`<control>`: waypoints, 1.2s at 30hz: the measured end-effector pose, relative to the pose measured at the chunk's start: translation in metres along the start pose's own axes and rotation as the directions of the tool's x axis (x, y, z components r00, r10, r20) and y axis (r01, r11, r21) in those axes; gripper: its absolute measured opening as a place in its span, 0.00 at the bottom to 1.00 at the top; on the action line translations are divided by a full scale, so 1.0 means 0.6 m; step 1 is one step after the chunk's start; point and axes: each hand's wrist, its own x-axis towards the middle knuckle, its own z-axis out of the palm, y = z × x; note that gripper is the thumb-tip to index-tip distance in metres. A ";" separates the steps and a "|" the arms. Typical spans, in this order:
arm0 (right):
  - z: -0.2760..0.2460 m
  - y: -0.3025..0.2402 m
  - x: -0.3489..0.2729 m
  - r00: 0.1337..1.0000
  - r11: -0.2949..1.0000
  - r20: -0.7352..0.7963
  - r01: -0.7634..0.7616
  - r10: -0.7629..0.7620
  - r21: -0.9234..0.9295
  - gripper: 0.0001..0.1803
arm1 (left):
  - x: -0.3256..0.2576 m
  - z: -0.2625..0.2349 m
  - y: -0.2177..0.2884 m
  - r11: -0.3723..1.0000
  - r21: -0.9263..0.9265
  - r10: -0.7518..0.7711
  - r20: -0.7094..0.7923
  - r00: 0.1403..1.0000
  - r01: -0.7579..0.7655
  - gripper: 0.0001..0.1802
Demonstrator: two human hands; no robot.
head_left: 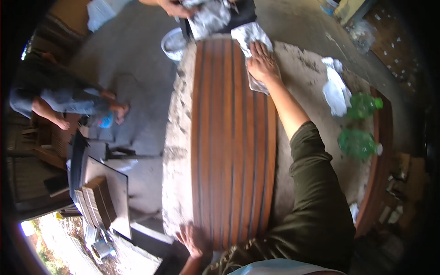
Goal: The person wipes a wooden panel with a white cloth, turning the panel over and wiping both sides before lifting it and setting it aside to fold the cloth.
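Observation:
A long wooden panel, reddish brown with dark lengthwise grooves, lies on a rough, pale, stained worktable. At the panel's far right end my right hand rests flat on a crumpled whitish-grey cloth, fingers stretched out over it. The cloth spreads across the panel's edge onto the table. My left hand is at the near left corner of the panel, fingers apart, with nothing visible in it. Across the far end, another person's hand is at a similar crumpled whitish cloth.
Two green plastic bottles and a white cloth lie on the table's right side. A round tub stands beyond the far left corner. Boxes are stacked at the left, where a seated person's legs show.

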 end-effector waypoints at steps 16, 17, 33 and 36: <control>-0.126 -0.269 -0.855 0.827 0.900 0.354 0.406 -0.437 0.161 0.39 | 0.019 -0.009 0.018 0.948 -0.318 -0.053 -0.166 0.985 -0.003 0.22; -0.140 -0.297 -0.884 0.797 0.875 0.362 0.422 -0.483 0.239 0.37 | 0.016 0.004 0.009 0.937 -0.349 -0.045 -0.195 0.980 -0.027 0.22; -0.108 -0.285 -0.882 0.808 0.811 0.072 0.584 -0.585 0.044 0.28 | 0.010 0.009 -0.002 0.947 -0.321 -0.064 -0.243 0.968 -0.018 0.26; -0.117 -0.347 -0.954 0.762 0.800 0.245 0.568 -0.600 0.192 0.27 | 0.017 0.016 0.004 0.929 -0.361 -0.022 -0.284 0.959 -0.085 0.29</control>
